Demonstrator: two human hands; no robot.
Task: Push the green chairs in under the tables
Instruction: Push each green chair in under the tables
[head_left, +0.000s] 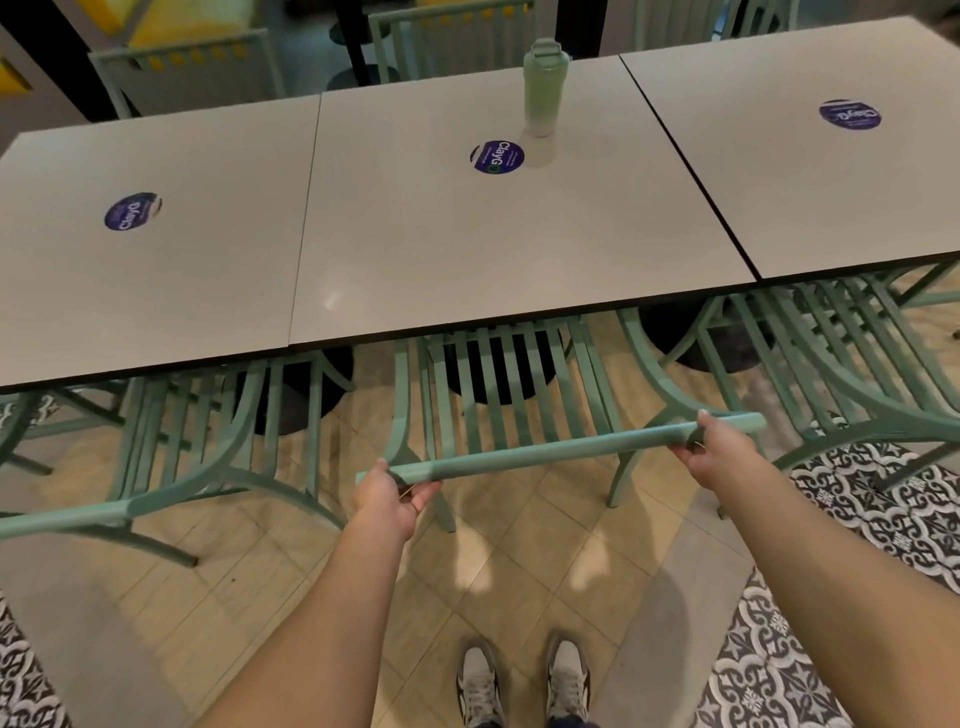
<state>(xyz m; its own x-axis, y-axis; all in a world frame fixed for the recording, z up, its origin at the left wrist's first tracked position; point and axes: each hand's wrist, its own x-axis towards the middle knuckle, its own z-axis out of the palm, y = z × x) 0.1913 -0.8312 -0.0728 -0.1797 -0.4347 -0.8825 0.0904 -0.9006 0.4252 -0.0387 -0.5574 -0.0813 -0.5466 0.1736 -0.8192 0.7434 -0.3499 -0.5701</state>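
At frame centre the chair (498, 410) sits partly under the table (467, 249); both hands, left (387, 499) and right (719, 449), curl around its top rail (561, 449) ends; stiff, probably light metal, best pushed there

Both hands grip the top rail of the middle green chair (519, 415): left hand (387, 499) at one end, right hand (719, 449) at the other. Its seat sits under the middle table (467, 249).

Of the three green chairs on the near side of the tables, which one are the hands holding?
The middle chair. The left hand and the right hand both grip its top rail, one near each end. The neighbouring chairs on either side are untouched.
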